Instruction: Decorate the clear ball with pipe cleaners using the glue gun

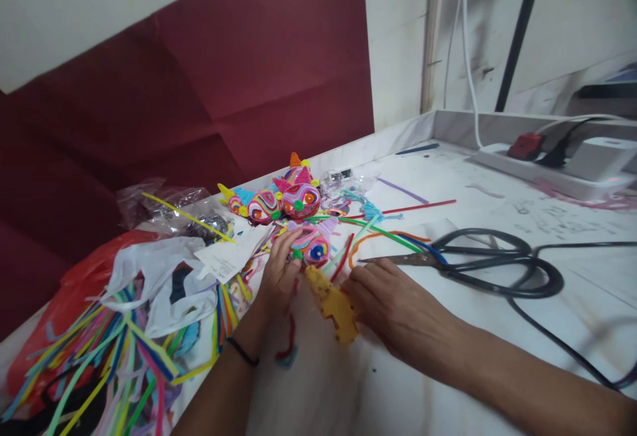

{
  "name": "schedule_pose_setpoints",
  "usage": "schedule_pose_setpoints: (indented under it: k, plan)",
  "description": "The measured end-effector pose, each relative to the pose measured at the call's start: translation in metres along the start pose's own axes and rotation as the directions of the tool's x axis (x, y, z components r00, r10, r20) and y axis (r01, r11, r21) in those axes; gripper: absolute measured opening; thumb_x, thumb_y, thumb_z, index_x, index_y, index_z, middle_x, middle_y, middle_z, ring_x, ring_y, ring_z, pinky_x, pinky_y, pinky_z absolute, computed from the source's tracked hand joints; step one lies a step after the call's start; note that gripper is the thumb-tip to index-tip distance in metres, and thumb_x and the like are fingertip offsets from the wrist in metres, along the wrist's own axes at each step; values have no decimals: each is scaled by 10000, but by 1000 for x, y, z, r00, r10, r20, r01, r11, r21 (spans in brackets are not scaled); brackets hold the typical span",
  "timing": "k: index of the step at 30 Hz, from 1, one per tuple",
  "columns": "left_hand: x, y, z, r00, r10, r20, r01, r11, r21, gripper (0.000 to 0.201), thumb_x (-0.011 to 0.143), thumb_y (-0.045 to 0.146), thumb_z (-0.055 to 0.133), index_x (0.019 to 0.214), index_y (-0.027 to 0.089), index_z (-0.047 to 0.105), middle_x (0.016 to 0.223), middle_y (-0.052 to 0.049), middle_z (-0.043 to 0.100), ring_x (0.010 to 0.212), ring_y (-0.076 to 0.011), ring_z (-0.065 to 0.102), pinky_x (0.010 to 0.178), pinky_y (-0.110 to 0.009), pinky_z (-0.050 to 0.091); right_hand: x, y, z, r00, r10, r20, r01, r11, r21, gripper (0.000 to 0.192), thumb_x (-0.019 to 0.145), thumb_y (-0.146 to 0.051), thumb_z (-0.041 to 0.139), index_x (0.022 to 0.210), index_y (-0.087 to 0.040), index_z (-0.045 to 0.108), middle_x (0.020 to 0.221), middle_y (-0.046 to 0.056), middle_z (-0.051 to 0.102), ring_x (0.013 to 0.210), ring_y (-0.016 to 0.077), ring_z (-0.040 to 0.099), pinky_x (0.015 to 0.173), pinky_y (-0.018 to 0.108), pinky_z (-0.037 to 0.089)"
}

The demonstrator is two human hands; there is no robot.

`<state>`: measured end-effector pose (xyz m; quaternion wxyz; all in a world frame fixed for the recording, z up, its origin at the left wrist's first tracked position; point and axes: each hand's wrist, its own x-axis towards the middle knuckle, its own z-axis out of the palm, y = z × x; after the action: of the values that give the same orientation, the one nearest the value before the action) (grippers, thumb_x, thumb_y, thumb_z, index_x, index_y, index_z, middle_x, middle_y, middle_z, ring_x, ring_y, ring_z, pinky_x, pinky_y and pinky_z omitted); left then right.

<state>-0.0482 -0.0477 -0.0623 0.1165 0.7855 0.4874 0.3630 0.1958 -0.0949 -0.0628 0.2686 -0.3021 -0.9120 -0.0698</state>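
The striped head [312,237], wound from bright fuzzy stems with a dark blue eye and a green nose, sits near the middle of the counter [398,396], with the left hand [281,269] bent about its left and near side; that grip is partly closed and seems to have hold of it, though the fingers' undersides are hidden. The right hand [381,293] is curled tightly round a yellow tool, which looks like a glue gun [333,306], though blur leaves this uncertain, its narrow end close to the head's near side. The head should be light, soft and springy, not slippery, but its coils and lilac ear could crush or come loose, so it is best taken round the broad body; the tool looks stiff and is better held by its handle than its tip. Toward the back edge stand two similar heads [300,202]. Black-handled scissors [423,259] lie right of the hands, and a bundle of coloured stems [124,350] spreads at the left edge beside a red bag [74,303]. The pale counter has a raised rim, with a power strip [522,174] near its far right corner and a maroon sheet [273,58] on the wall behind.
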Motion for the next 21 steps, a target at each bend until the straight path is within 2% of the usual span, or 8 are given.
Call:
schedule_pose_setpoints:
  k: [13, 21]
  plan:
    - [-1, 7, -2, 1000, -9, 4, 9, 1000, 21, 497, 952, 265, 393, 1435, 191, 486, 1543, -121, 454, 1458, -257, 371, 1224, -512, 253, -1, -1, 0, 1000, 3, -19, -2, 1000, 22, 128, 853, -147, 674, 978, -126, 656, 877, 77, 643, 792, 245, 557, 715, 379, 371]
    - [1, -5, 0, 1000, 18, -5, -18, 1000, 13, 507, 945, 322, 407, 1425, 186, 498, 1514, -130, 484, 1443, -269, 394, 1214, -516, 270, -3, 1, 2, 996, -11, -84, 14, 999, 41, 148, 866, -112, 641, 1012, -120, 659, 879, 80, 649, 810, 248, 568, 731, 380, 374]
